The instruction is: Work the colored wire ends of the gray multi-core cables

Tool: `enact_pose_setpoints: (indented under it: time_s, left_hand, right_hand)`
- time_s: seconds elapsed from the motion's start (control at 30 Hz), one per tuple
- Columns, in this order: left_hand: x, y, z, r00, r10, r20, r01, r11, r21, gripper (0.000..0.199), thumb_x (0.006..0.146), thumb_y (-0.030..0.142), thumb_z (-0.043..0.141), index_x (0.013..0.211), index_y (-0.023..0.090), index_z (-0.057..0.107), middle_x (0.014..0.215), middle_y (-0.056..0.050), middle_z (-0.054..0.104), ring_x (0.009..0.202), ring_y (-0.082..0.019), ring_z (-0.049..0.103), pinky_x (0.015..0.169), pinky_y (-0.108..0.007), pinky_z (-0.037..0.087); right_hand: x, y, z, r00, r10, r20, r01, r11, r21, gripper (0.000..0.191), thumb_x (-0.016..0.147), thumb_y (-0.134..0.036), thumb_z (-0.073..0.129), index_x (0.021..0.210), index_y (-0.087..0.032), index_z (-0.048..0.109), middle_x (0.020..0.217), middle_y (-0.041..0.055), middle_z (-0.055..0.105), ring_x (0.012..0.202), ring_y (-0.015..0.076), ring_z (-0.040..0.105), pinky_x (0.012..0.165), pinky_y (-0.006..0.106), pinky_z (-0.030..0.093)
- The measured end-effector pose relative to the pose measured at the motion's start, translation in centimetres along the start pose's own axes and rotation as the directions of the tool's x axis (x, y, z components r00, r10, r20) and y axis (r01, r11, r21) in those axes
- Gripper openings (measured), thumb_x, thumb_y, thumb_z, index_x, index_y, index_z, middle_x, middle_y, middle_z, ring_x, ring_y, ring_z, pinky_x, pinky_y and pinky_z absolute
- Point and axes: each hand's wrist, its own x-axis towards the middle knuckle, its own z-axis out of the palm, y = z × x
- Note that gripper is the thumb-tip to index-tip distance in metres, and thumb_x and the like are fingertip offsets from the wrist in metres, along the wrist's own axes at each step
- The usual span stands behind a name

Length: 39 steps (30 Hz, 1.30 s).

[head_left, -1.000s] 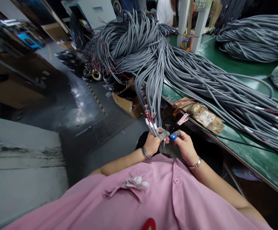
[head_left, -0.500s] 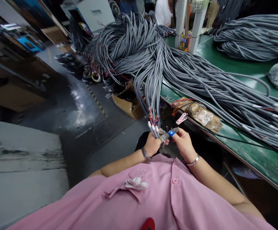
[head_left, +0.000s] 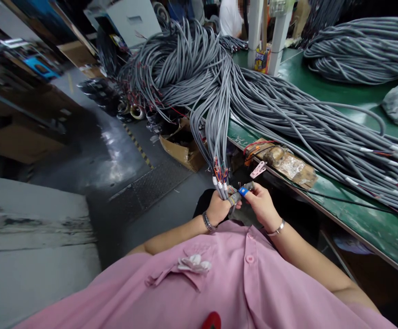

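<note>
My left hand point(head_left: 220, 208) is closed around several grey cables point(head_left: 221, 192). Their white-banded ends and loose coloured wires point(head_left: 220, 171) stick up above the fist. Grey coverings wrap some of my fingertips. Close by on the right, my right hand point(head_left: 260, 203) pinches at the wire ends beside the left thumb, a blue band around its thumb. Whatever lies between those fingertips is too small to make out. Beyond my hands, a thick bundle of grey cables point(head_left: 215, 121) hangs over the table's edge.
More grey cables point(head_left: 288, 109) spread along the green table point(head_left: 366, 233). At its edge sit a taped block point(head_left: 289, 164) and a pink clip point(head_left: 258, 169). An opened cardboard box point(head_left: 181, 151) stands on the floor. A person in white point(head_left: 229, 18) is at the back.
The view has shifted slightly. My hands stay together at the cable ends, with only small finger movement, and the left still holds the cables.
</note>
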Motion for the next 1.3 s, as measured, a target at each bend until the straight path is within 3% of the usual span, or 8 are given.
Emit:
enact_pose_setpoints:
  time_s: [0.27,0.47,0.6,0.8,0.9,0.97,1.03,1.3]
  left_hand:
    - [0.2,-0.1,0.1,0.999,-0.005,-0.043,0.002,0.997,-0.079,0.030,0.067,0.038,0.075,0.072,0.013,0.060,0.059,-0.002,0.064,0.053,-0.014,0.062,0.051,-0.025,0.053]
    - [0.4,0.4,-0.5,0.998,-0.050,0.039,0.053,0.994,-0.091,0.029,0.067,0.037,0.075,0.073,0.012,0.061,0.056,-0.002,0.062,0.047,-0.012,0.058,0.049,-0.024,0.051]
    - [0.8,2.0,-0.9,0.981,-0.076,0.179,0.098,0.988,-0.118,0.028,0.066,0.034,0.076,0.069,0.012,0.060,0.053,-0.001,0.061,0.043,-0.011,0.055,0.044,-0.023,0.048]
    - [2.1,3.5,-0.3,0.936,-0.102,0.336,0.159,0.976,-0.147,0.025,0.064,0.030,0.075,0.069,0.011,0.059,0.051,-0.001,0.060,0.039,-0.010,0.053,0.040,-0.021,0.045]
    - [3.0,3.4,-0.1,0.921,-0.106,0.375,0.182,0.968,-0.172,0.021,0.065,0.027,0.073,0.069,0.011,0.059,0.049,-0.001,0.059,0.038,-0.010,0.051,0.039,-0.020,0.043]
    - [3.5,3.3,-0.1,0.914,-0.115,0.389,0.202,0.961,-0.191,0.020,0.065,0.026,0.073,0.070,0.012,0.059,0.048,0.000,0.059,0.037,-0.010,0.050,0.038,-0.020,0.042]
    - [3.9,3.3,-0.1,0.906,-0.117,0.406,0.213,0.956,-0.200,0.020,0.065,0.027,0.072,0.070,0.013,0.058,0.048,0.000,0.058,0.037,-0.010,0.050,0.037,-0.020,0.041]
    - [4.6,3.2,0.5,0.874,-0.174,0.454,0.269,0.951,-0.153,0.025,0.063,0.030,0.074,0.070,0.013,0.057,0.048,0.000,0.058,0.037,-0.009,0.049,0.037,-0.020,0.039]
  right_hand:
    - [-0.4,1.4,0.1,0.996,-0.055,-0.065,0.059,0.996,0.071,0.022,0.071,-0.038,0.073,0.076,-0.018,0.064,0.068,-0.0017,0.058,0.059,0.0101,0.047,0.056,0.023,0.039]
    - [0.5,0.7,-1.5,0.978,0.068,-0.198,0.005,0.939,0.344,0.023,0.070,-0.036,0.074,0.070,-0.019,0.058,0.061,-0.0054,0.051,0.053,0.0077,0.043,0.052,0.021,0.039]
    - [1.5,0.4,-3.5,0.987,0.126,-0.098,-0.067,0.882,0.466,0.033,0.075,-0.051,0.068,0.082,-0.019,0.063,0.075,0.0000,0.061,0.058,0.0088,0.050,0.053,0.021,0.044]
    - [3.3,-0.7,-3.9,0.980,0.104,0.171,-0.163,0.910,0.382,0.042,0.077,-0.058,0.063,0.087,-0.018,0.066,0.081,0.0035,0.064,0.059,0.0099,0.052,0.054,0.023,0.044]
    - [3.5,-1.0,-3.2,0.999,-0.007,0.038,-0.004,0.959,0.282,0.037,0.079,-0.053,0.063,0.079,-0.017,0.066,0.068,0.0007,0.060,0.053,0.0081,0.045,0.050,0.021,0.038]
    - [3.4,-0.8,-2.8,0.985,-0.118,-0.126,0.140,0.973,0.185,0.037,0.082,-0.053,0.060,0.077,-0.017,0.066,0.062,-0.0005,0.057,0.052,0.0079,0.042,0.049,0.021,0.035]
    - [3.3,-0.5,-2.5,0.966,-0.178,-0.190,0.208,0.966,0.153,0.040,0.084,-0.055,0.056,0.078,-0.018,0.066,0.063,-0.0004,0.057,0.053,0.0083,0.043,0.050,0.022,0.035]
    - [4.3,-0.5,-2.2,0.998,0.042,0.035,-0.055,0.790,0.610,0.038,0.073,-0.055,0.070,0.082,-0.018,0.065,0.076,-0.0002,0.061,0.062,0.0096,0.052,0.055,0.021,0.045]
